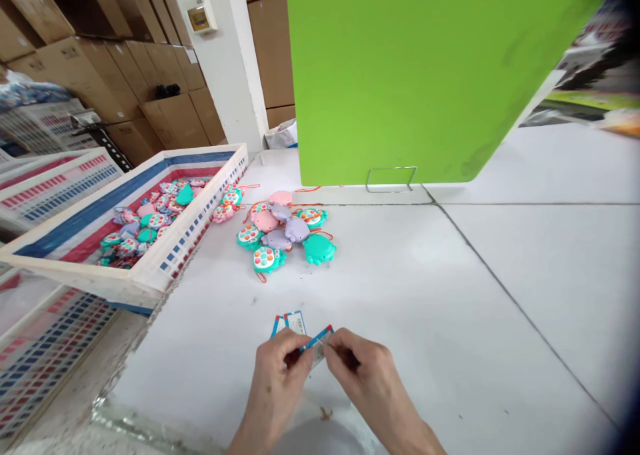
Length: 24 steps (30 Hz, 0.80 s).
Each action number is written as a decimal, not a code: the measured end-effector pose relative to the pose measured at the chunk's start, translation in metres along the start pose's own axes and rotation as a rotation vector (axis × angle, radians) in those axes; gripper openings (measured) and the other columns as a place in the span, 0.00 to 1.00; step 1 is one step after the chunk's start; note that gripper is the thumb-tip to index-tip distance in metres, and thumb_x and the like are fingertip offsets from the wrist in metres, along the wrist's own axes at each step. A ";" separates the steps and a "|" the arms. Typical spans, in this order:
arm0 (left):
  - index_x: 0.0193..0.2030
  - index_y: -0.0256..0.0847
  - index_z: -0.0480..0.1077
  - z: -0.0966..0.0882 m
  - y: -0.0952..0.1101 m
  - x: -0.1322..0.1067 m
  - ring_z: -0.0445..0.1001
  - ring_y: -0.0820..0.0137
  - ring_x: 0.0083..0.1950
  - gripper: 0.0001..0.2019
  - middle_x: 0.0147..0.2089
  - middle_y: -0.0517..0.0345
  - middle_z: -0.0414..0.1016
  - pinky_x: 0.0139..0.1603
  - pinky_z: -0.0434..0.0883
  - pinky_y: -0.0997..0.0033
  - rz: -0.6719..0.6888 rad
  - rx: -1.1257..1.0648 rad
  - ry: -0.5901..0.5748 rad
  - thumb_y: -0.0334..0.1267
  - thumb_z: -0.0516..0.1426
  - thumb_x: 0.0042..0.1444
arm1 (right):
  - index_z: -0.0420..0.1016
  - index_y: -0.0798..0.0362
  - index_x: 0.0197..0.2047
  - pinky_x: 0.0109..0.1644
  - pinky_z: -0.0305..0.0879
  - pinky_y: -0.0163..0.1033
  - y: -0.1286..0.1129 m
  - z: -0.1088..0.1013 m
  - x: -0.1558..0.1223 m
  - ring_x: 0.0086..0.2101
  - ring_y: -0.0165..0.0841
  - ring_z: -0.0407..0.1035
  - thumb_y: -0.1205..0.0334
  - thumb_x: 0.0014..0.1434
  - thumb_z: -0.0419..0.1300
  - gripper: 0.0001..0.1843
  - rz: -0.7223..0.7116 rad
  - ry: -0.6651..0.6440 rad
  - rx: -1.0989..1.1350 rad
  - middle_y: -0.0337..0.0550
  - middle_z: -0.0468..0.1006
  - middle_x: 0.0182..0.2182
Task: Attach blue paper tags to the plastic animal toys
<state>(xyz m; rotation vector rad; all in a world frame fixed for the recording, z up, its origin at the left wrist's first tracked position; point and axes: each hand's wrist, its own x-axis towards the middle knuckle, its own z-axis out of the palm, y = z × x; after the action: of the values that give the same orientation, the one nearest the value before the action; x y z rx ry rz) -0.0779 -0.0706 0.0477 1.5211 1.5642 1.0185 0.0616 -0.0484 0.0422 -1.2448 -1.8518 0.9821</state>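
Note:
My left hand (281, 368) and my right hand (364, 365) meet over the near part of the white table. Between them is a small printed card (319, 342) with a blue and red edge, pinched by the fingers of both. Just behind my left hand lie a few similar cards (296, 322), partly covered by it. Farther back on the table sits a loose pile of turtle-like pop toys in teal, pink and lilac, such as a teal one (319, 249) lying face down and another showing coloured buttons (267, 260). Orange cord loops trail from several of them.
At the left edge stands a white plastic crate (150, 278) lined with striped cloth, holding many similar toys. A large green board (400, 75) rises at the back, a wire stand (391, 180) at its foot. Cardboard boxes (95, 75) are stacked behind on the left.

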 end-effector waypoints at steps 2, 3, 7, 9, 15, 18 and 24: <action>0.28 0.37 0.72 0.001 0.002 -0.001 0.63 0.73 0.27 0.08 0.25 0.58 0.66 0.27 0.59 0.77 0.035 0.072 0.008 0.35 0.53 0.52 | 0.55 0.52 0.21 0.22 0.48 0.30 0.000 0.000 0.000 0.19 0.24 0.47 0.61 0.54 0.48 0.12 0.000 0.006 -0.013 0.30 0.53 0.16; 0.29 0.37 0.72 0.001 0.002 -0.001 0.63 0.73 0.27 0.08 0.25 0.58 0.66 0.27 0.59 0.77 0.058 0.117 0.017 0.35 0.52 0.52 | 0.55 0.52 0.20 0.22 0.47 0.30 0.000 0.000 0.000 0.19 0.24 0.47 0.61 0.54 0.48 0.12 -0.004 0.011 -0.025 0.30 0.53 0.16; 0.28 0.39 0.70 0.006 0.001 -0.004 0.64 0.73 0.28 0.11 0.26 0.58 0.64 0.28 0.60 0.76 0.172 0.275 0.020 0.32 0.49 0.54 | 0.54 0.52 0.20 0.22 0.47 0.30 0.001 -0.001 -0.002 0.19 0.24 0.47 0.63 0.54 0.48 0.12 -0.016 -0.004 -0.057 0.30 0.52 0.16; 0.27 0.39 0.70 0.007 0.000 -0.006 0.64 0.73 0.28 0.11 0.26 0.58 0.64 0.29 0.60 0.76 0.198 0.279 0.004 0.31 0.48 0.54 | 0.55 0.52 0.20 0.22 0.49 0.29 0.003 -0.001 -0.004 0.19 0.24 0.48 0.62 0.55 0.48 0.12 -0.026 -0.010 -0.054 0.30 0.53 0.16; 0.27 0.37 0.70 0.003 0.000 -0.009 0.62 0.73 0.28 0.12 0.26 0.58 0.63 0.30 0.60 0.75 0.126 0.105 -0.069 0.39 0.50 0.55 | 0.64 0.52 0.41 0.26 0.58 0.28 0.010 -0.002 -0.009 0.20 0.25 0.57 0.57 0.59 0.46 0.11 -0.088 0.000 -0.028 0.31 0.63 0.19; 0.25 0.36 0.68 0.003 -0.002 -0.006 0.61 0.73 0.26 0.18 0.23 0.59 0.62 0.27 0.59 0.75 -0.089 -0.222 -0.121 0.47 0.48 0.54 | 0.66 0.52 0.33 0.27 0.58 0.27 0.012 -0.005 -0.011 0.22 0.25 0.59 0.55 0.60 0.44 0.14 -0.076 -0.123 0.004 0.34 0.67 0.21; 0.21 0.36 0.66 0.010 -0.006 0.000 0.58 0.75 0.24 0.06 0.19 0.64 0.59 0.25 0.56 0.77 -0.236 -0.298 -0.147 0.35 0.52 0.44 | 0.66 0.53 0.29 0.26 0.55 0.29 0.017 -0.007 -0.010 0.22 0.26 0.55 0.48 0.58 0.44 0.19 0.001 -0.269 0.040 0.35 0.63 0.20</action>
<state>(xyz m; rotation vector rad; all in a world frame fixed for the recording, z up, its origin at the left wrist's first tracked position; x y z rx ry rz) -0.0716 -0.0703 0.0382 1.1516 1.3815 0.9341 0.0781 -0.0525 0.0299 -1.1350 -2.0225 1.2307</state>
